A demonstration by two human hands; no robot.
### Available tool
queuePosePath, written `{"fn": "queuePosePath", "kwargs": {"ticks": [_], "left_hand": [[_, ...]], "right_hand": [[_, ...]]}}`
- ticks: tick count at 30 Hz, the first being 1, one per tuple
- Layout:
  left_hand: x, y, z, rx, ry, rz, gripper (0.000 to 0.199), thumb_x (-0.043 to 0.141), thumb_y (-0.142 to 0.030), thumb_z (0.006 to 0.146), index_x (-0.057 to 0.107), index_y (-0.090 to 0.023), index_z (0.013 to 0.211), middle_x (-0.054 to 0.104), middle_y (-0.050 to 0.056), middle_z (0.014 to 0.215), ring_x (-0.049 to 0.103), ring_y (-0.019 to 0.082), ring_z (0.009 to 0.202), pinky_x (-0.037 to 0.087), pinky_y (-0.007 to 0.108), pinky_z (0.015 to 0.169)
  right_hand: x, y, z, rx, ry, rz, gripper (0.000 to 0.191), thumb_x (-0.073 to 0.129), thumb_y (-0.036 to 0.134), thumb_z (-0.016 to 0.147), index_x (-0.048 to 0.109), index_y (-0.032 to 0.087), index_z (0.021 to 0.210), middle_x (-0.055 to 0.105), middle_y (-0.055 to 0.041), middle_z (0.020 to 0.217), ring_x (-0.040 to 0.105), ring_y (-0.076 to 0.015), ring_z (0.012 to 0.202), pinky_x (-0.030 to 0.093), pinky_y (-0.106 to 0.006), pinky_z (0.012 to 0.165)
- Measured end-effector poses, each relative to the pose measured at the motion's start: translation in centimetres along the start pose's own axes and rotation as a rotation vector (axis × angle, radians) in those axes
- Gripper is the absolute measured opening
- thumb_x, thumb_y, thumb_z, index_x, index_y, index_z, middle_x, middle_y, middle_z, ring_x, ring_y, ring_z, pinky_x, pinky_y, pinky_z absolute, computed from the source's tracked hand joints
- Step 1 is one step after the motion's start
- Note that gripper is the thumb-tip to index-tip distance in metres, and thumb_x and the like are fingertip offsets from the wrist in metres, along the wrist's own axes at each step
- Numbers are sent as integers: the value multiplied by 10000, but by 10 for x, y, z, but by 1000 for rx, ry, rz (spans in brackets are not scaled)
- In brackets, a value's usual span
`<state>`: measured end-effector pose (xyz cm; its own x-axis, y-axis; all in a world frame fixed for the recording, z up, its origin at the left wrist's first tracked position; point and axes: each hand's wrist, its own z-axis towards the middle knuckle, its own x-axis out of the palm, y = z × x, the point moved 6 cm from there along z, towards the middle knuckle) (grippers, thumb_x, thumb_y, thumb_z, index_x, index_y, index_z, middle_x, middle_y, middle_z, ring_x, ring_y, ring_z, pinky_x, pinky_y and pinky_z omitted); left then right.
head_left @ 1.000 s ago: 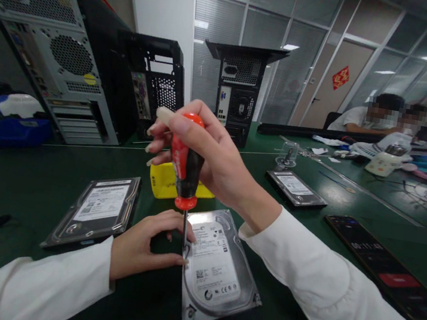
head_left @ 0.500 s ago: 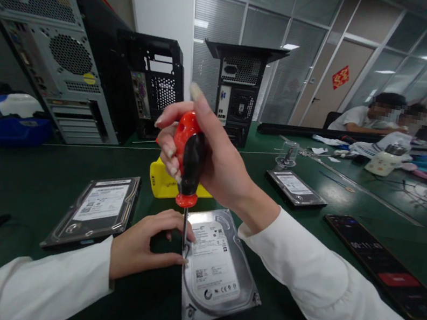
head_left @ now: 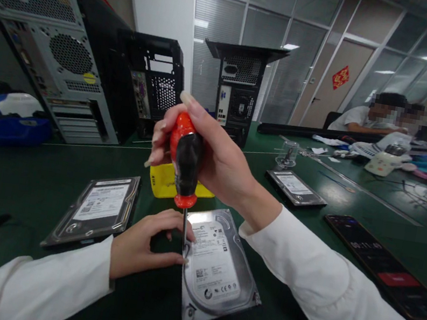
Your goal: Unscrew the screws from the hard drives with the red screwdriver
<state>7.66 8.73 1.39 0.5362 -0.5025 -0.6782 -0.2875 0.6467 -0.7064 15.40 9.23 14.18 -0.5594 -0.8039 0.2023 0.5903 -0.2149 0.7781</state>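
Note:
A silver hard drive with a white label lies on the green table in front of me. My right hand wraps round the red and black handle of a screwdriver, which stands nearly upright. Its metal shaft runs down to the left side of the drive, close to the label's edge. My left hand grips that same left edge, its thumb and fingers around the screwdriver's tip. What lies right under the tip is too small to make out.
Left of my hands lies another hard drive; a third drive is at the right, near a phone. Behind them are a yellow tray, a blue tray and computer cases. Two people sit far right.
My right hand's fingers and thumb have shifted round the screwdriver handle, which has turned and tilts slightly more to the left. My left hand and the hard drive have stayed in place.

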Motion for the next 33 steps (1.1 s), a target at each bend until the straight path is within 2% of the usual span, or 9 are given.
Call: {"fn": "queuePosePath", "kwargs": {"ticks": [2, 6, 11, 17, 24, 26, 30, 33], "left_hand": [[0, 0, 0, 1, -1, -4, 217, 688, -221, 760, 604, -190, 957, 611, 20, 984, 553, 190, 926, 438, 264, 725], [0, 0, 0, 8, -5, -8, 218, 687, -220, 761, 600, -184, 958, 609, 23, 986, 555, 188, 928, 438, 262, 721], [0, 0, 0, -4, 7, 4, 218, 678, -249, 767, 597, -182, 958, 609, 36, 992, 556, 196, 929, 445, 269, 728], [0, 0, 0, -2, 8, 6, 212, 679, -244, 766, 600, -184, 953, 612, 38, 1001, 556, 195, 929, 438, 267, 720], [0, -2, 0, 13, 7, 4, 214, 680, -245, 770, 603, -181, 959, 612, 29, 981, 549, 188, 920, 428, 262, 718], [0, -2, 0, 18, 3, -1, 214, 680, -240, 771, 603, -181, 961, 610, 30, 985, 546, 188, 923, 428, 261, 715], [0, -1, 0, 16, -2, -2, 222, 685, -235, 769, 601, -182, 967, 605, 35, 997, 547, 192, 931, 430, 264, 718], [-1, -1, 0, 6, 0, -2, 219, 686, -245, 768, 602, -184, 960, 604, 36, 996, 550, 197, 931, 432, 269, 722]], "right_hand": [[0, 0, 0, 8, -8, 4, 292, 275, 281, 931, 516, 180, 800, 526, 19, 801, 573, -82, 708, 487, -252, 795], [2, 0, 0, 13, -43, -9, 239, 325, 272, 912, 505, 188, 778, 526, 29, 794, 569, -76, 694, 497, -247, 783], [0, 0, -2, -5, -129, -72, 125, 478, 271, 867, 473, 190, 772, 524, 35, 729, 531, -65, 612, 498, -217, 665], [-2, -2, -1, -14, -115, -27, 170, 508, 289, 863, 451, 187, 740, 477, 50, 640, 453, -46, 516, 442, -183, 558], [-7, -2, 1, -67, -110, -53, 123, 525, 306, 849, 506, 190, 811, 455, 43, 650, 455, -48, 512, 400, -173, 494], [-6, -2, 1, -52, -108, -57, 170, 499, 347, 858, 497, 193, 783, 451, 38, 654, 453, -53, 513, 395, -179, 492], [-1, -1, -1, 18, -97, -37, 391, 289, 478, 908, 477, 191, 719, 450, 11, 653, 465, -79, 536, 414, -213, 527], [2, 0, -1, 45, -88, -65, 384, 255, 443, 916, 508, 200, 760, 459, 10, 663, 464, -85, 554, 431, -219, 552]]}}
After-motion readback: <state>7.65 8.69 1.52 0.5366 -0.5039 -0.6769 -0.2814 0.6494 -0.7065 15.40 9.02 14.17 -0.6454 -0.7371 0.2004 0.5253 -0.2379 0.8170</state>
